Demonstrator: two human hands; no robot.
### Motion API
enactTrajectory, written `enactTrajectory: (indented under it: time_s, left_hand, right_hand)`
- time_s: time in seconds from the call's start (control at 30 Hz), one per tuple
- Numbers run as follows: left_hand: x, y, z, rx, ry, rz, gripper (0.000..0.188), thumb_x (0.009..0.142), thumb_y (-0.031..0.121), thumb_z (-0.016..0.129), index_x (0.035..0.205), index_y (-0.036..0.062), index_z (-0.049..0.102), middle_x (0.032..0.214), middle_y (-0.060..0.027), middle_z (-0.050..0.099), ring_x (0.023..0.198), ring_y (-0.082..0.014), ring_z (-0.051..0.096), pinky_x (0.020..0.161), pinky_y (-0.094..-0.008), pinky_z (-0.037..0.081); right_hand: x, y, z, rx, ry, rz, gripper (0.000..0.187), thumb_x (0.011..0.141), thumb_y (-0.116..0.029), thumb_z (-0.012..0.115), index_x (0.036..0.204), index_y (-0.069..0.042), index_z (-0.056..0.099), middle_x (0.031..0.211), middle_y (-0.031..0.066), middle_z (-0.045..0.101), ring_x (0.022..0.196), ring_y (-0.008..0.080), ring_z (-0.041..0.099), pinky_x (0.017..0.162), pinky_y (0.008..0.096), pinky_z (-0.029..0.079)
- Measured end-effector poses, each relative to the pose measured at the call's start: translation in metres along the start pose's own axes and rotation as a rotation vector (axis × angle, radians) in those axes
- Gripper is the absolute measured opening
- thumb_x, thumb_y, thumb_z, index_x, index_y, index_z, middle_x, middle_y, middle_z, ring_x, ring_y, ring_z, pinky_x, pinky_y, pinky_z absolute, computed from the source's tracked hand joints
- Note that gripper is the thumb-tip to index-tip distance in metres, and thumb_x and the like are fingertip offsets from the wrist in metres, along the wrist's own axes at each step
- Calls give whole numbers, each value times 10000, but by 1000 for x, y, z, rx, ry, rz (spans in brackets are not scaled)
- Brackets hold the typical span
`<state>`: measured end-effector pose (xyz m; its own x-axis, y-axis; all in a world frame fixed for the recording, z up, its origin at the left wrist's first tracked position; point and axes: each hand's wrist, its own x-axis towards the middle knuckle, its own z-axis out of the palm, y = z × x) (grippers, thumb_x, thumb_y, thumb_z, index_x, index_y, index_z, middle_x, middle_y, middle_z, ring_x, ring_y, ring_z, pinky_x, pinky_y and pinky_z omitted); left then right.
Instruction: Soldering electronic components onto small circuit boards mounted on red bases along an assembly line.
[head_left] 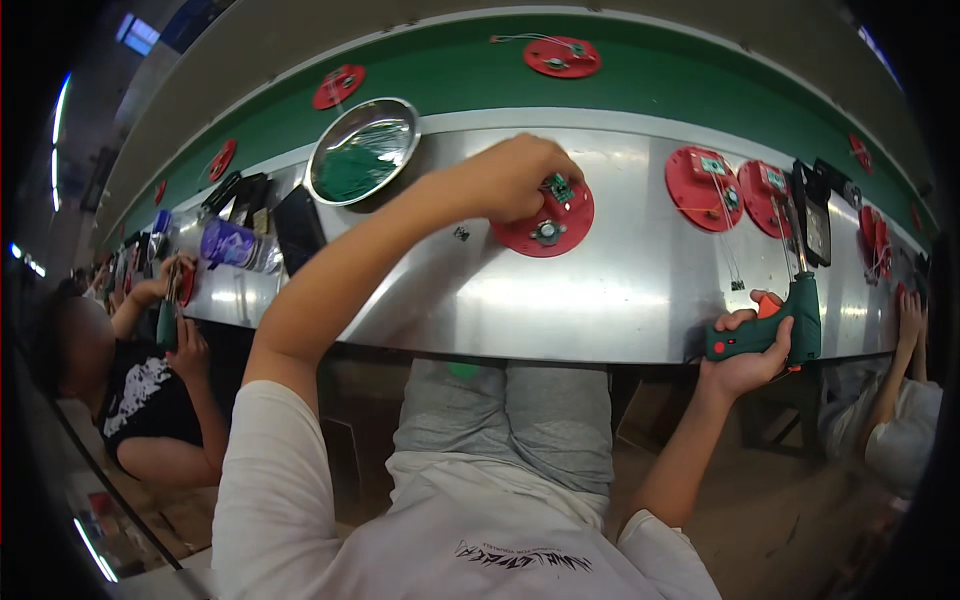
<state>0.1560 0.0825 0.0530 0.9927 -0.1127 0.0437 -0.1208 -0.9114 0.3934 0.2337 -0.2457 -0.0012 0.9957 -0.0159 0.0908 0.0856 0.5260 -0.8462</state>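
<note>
My left hand (515, 178) reaches over a red round plate (565, 228) on the metal bench. Its fingers are bent and closed at a small green circuit board (558, 188) near the plate's far edge; the fingertips are partly hidden. A round metal-and-green part (547, 233) sits on the same plate, nearer to me. At the bench's front edge on the right, my right hand (748, 362) is wrapped round the handle of a dark green soldering gun (803, 315) with an orange trigger. The gun's metal tip points away from me, towards the red plates at the right.
Left of the plate stands a round metal bowl (364, 150) with green pieces. A tiny loose part (461, 233) lies nearby. Two wired red plates (690, 190) (760, 195) are at the right. More red plates (562, 57) rest on the green strip behind. Co-workers sit at both sides.
</note>
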Motion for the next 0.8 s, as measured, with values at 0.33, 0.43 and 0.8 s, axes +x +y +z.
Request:
enactTrajectory:
  time_s: [0.33,0.43,0.8]
  left_hand:
    - [-92,-54,-24,-216,434,-102,348,793,103,682,1139,63,702,1156,-140,694,1066,-275,654,922,-369,525]
    - [-117,-91,-47,4,646,-278,243,817,148,687,1032,43,731,1011,-142,724,954,-294,672,850,-379,527]
    - [-144,-159,-33,144,527,-216,191,784,212,756,924,82,762,948,-114,706,962,-315,630,900,-407,483]
  right_hand:
    - [-1,3,-3,-105,-12,9,470,1001,-431,403,1048,5,571,642,56,504,594,155,481,583,282,403]
    - [-5,1,4,-166,9,14,481,1009,-438,388,1041,6,569,620,57,518,556,152,485,548,286,404]
    - [-1,8,1,-183,5,30,518,1006,-469,364,1083,1,568,614,37,495,585,149,469,581,284,391]
